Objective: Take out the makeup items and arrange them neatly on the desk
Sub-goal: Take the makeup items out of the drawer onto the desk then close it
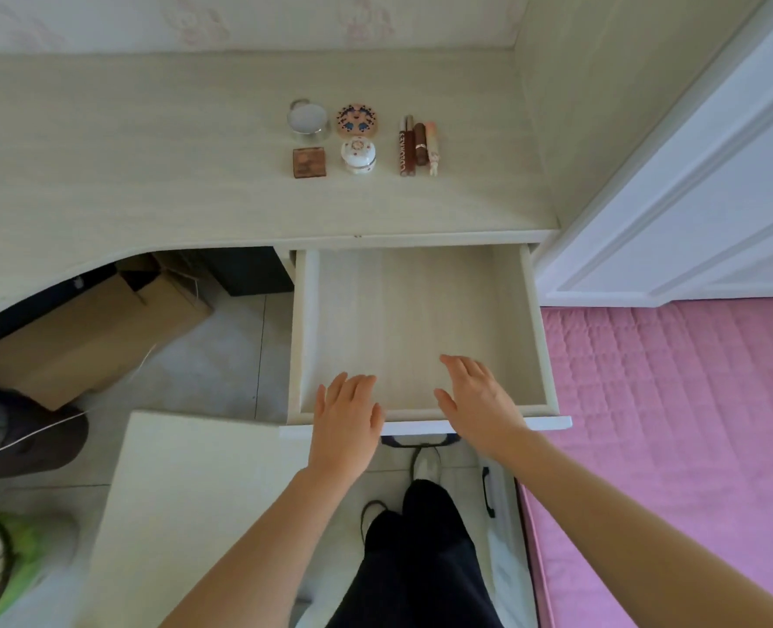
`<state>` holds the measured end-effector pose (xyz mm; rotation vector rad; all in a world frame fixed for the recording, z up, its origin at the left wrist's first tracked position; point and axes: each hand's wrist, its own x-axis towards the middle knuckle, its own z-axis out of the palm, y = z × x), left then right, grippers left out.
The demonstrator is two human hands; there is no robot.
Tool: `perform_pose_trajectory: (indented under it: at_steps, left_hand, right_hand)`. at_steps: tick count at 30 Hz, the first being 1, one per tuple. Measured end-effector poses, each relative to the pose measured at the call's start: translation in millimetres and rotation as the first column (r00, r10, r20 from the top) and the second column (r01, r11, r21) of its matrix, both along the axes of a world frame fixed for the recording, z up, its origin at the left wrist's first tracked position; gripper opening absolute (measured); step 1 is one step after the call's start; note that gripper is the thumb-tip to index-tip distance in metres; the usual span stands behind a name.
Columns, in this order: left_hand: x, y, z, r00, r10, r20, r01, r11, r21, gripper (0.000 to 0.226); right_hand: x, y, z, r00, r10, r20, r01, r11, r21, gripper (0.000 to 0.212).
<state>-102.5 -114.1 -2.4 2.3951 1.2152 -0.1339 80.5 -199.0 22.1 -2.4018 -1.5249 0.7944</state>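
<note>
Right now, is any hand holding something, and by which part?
Nothing is held. The left hand and the right hand are both open, fingers straight, over the front edge of the open drawer.

I held both bare forearms stretched forward, side by side. My left hand (pixel 346 417) lay palm down, fingers straight and slightly spread, holding nothing. My right hand (pixel 477 401) reached a little farther ahead, also palm down, its fingers loosely extended and its thumb pointing inward toward the left hand. Neither hand gripped anything.
</note>
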Motion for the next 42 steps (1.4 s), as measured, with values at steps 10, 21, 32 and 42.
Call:
perform_pose_trajectory:
  at_steps: [10,21,32,42]
  left_hand:
    - [-31,-23,-37,0.989,-0.131,-0.065,0.128,0.991,-0.051,0.053]
    - [-30,-20,-60,0.978,-0.146,0.146,0.118,0.976,0.182,0.036]
    - [-30,-6,-66,0.925,-0.282,0.255,0.220,0.944,0.247,0.035]
    - [-20,8,-70,0.916,-0.291,0.276,0.196,0.925,0.324,0.035]
  right_hand:
    - [-25,-48,-45,0.986,0.082,0.147,-0.073,0.995,-0.066,0.054]
    - [-21,-52,-68,0.955,0.118,0.274,-0.109,0.993,-0.046,0.060]
    - [-19,-54,-68,0.924,0.106,0.367,-0.165,0.977,0.132,0.077]
    - [-11,-40,-71,0.899,0.062,0.434,-0.163,0.966,0.201,0.070]
